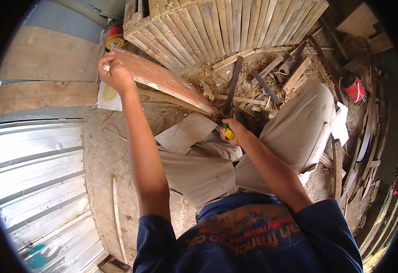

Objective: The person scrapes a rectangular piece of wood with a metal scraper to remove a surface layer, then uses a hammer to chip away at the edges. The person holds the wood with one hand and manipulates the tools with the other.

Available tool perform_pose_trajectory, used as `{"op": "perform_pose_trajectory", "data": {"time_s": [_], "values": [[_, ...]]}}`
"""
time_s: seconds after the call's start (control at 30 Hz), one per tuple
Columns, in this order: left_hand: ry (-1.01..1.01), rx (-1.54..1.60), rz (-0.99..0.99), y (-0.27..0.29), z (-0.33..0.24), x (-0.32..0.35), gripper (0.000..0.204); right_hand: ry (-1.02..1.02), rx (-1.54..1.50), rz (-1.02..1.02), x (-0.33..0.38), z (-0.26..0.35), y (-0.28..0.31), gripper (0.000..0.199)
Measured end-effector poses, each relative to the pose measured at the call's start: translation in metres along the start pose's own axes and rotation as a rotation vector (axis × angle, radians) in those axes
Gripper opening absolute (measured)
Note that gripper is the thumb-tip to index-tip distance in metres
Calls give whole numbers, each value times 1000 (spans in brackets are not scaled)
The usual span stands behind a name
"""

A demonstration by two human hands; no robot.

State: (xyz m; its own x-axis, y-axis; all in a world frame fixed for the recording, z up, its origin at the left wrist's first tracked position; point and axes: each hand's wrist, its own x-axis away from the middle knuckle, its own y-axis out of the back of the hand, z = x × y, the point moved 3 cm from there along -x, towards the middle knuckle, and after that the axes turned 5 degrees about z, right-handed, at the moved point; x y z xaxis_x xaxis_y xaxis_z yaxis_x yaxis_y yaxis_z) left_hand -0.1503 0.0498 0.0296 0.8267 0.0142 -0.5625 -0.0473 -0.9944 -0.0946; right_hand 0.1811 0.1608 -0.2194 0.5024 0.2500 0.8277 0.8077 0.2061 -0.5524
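Note:
My left hand (117,75) is closed around the far left end of a long reddish-brown wooden board (164,79). The board slants down to the right, and its lower end comes close to my right hand (236,132). That hand is wrapped round the green and yellow handle (228,132) of a hand tool. Little of the tool's working end shows beside the board's tip, so I cannot tell its exact kind. Beneath the board runs a thinner strip of wood (176,101). A pale flat sheet (187,132) lies by my bent leg.
A slatted wooden structure (226,27) stands ahead. Wood offcuts (296,75), dark strips (233,84) and shavings litter the ground before me. Red cans stand at the far left (114,37) and right (354,90). Corrugated metal (37,159) lines the left; long timber pieces lie at right.

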Motion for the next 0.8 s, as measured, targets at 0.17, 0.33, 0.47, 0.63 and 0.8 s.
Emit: {"op": "perform_pose_trajectory", "data": {"time_s": [0.17, 0.33, 0.47, 0.63, 0.8], "values": [[0, 20, -3, 11, -3, 3, 19, -31, -21, -32, -4, -2, -1, 29], [-5, 26, -10, 13, -6, 7, 20, -30, 16, -6, -3, -5, -6, 33], [9, -14, -19, 11, -9, 9, 20, -42, 12, 65, 1, -9, -11, 33], [41, 0, -18, 4, -16, 15, 20, 35, 174, 56, 4, -11, -11, 27], [16, 13, -4, -5, -23, 26, 20, -10, 42, 80, 1, -9, -14, 20]]}}
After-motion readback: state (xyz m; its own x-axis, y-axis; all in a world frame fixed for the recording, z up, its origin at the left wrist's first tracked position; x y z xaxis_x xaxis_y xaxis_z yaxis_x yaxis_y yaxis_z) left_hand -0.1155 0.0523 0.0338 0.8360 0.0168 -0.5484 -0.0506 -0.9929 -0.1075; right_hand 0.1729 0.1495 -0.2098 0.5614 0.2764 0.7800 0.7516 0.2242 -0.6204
